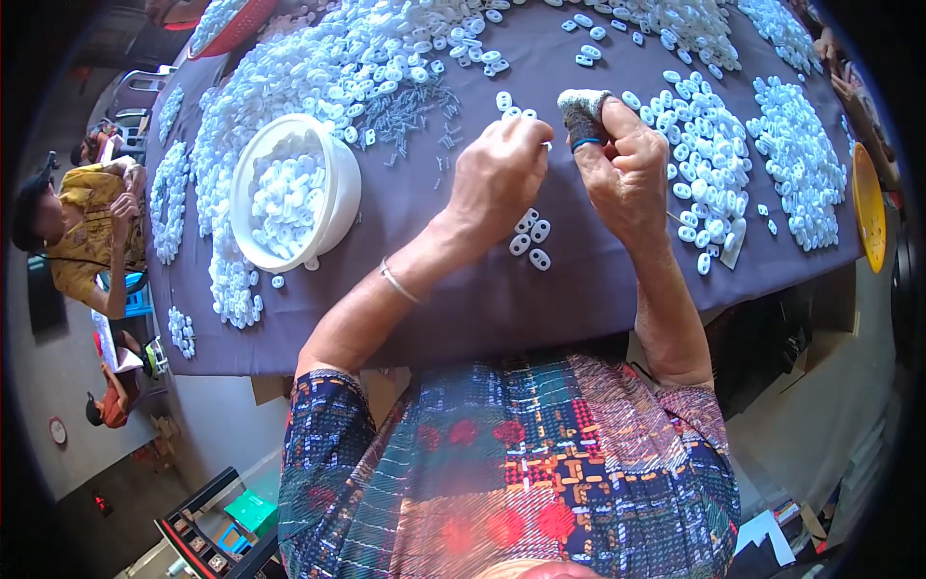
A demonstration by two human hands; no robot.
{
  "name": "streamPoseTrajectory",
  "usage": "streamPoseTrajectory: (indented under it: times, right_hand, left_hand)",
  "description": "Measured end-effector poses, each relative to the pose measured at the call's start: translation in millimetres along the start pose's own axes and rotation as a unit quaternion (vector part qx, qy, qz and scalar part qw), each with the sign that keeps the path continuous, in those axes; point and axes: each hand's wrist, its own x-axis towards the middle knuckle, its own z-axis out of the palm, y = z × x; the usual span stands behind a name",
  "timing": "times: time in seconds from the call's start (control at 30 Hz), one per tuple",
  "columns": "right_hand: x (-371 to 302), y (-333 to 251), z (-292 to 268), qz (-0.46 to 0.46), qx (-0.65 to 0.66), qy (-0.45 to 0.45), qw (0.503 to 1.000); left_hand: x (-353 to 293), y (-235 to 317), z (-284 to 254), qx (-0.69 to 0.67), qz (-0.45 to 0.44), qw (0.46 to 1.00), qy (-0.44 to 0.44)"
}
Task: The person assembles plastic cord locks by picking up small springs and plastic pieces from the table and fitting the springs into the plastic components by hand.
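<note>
My left hand [502, 174] is closed in a pinch over the middle of the table. A sliver of a small white plastic piece [549, 145] shows at its fingertips; most of it is hidden. Just to the right, apart from it, my right hand [627, 154] is curled shut, with a dirty cloth finger cover [583, 114] on one finger. Whatever its fingers hold, if anything, is hidden. Several loose white oval pieces with two dark holes [539, 231] lie below the hands. Small grey metal screws [405, 111] are heaped to the left of my left hand.
A white tub [345, 183] full of the oval pieces stands at left, beside a large heap [318, 72] of them. More piles [796, 159] lie at right near a yellow tray [868, 207]. A red basket [236, 29] is at far left. Other people [92, 222] sit beyond the table.
</note>
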Motion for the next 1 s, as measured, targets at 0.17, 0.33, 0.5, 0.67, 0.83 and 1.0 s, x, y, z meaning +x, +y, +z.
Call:
streamPoseTrajectory:
  times: [0.17,0.33,0.5,0.67,0.83,1.0]
  right_hand:
    - [-3,-3,0,0.102,0.052,-0.063,0.991]
    - [-10,-7,9,0.119,0.131,-0.140,0.974]
    - [-13,-6,14,0.173,0.184,-0.202,0.946]
    - [-16,-8,18,0.175,0.164,-0.180,0.954]
    - [-14,-12,17,0.150,0.131,-0.154,0.968]
    - [-8,-10,7,0.007,-0.070,-0.132,0.989]
  left_hand:
    - [-7,2,-31,-0.491,-0.355,0.792,0.080]
    - [-23,10,-38,-0.561,-0.375,0.731,0.100]
    - [-31,16,-31,-0.543,-0.348,0.753,0.127]
    - [-33,17,-26,-0.503,-0.315,0.793,0.138]
    - [-34,14,-40,-0.390,-0.321,0.855,0.119]
    - [-55,-15,-59,-0.117,-0.260,0.951,0.122]
